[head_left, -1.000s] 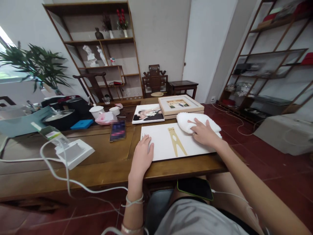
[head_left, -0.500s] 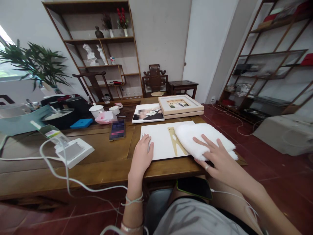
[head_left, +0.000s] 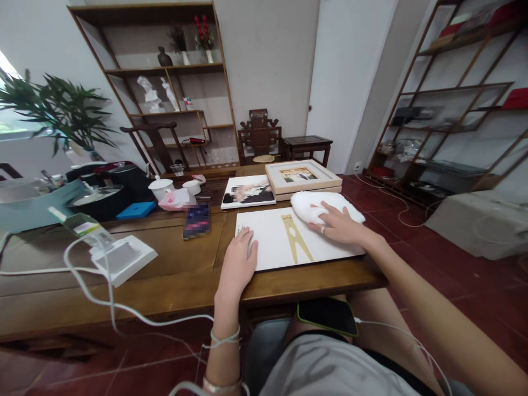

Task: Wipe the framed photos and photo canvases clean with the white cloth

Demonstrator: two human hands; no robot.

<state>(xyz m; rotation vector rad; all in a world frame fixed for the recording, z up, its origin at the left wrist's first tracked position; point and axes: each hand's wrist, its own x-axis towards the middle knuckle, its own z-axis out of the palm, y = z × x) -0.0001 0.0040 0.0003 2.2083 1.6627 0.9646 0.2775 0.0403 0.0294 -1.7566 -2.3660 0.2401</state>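
A white board (head_left: pixel 268 242) lies flat near the table's front edge, with a tan, cat-headed, two-legged shape (head_left: pixel 295 239) on its surface. My left hand (head_left: pixel 241 256) rests on the board's left end, open, fingers stretched out flat. On the board's far right part sits a fluffy white cloth (head_left: pixel 303 206), bunched into a soft pad. My right hand (head_left: pixel 336 223) lies over the cloth's near side, fingers spread and pressing on it. A ring shows on one finger. The cloth hides part of the board's far right corner.
Behind the board are a photo print (head_left: pixel 249 191) and stacked picture frames (head_left: pixel 305 179). A dark phone-like item (head_left: pixel 197 220), a white teapot (head_left: pixel 160 187) and an opened white box (head_left: pixel 124 257) with a white cable (head_left: pixel 152 317) stand left. Another phone (head_left: pixel 328 316) rests on my lap.
My right hand and the white cloth have moved away from me and a little left, uncovering the board's near right corner. My left hand has stayed on the board.
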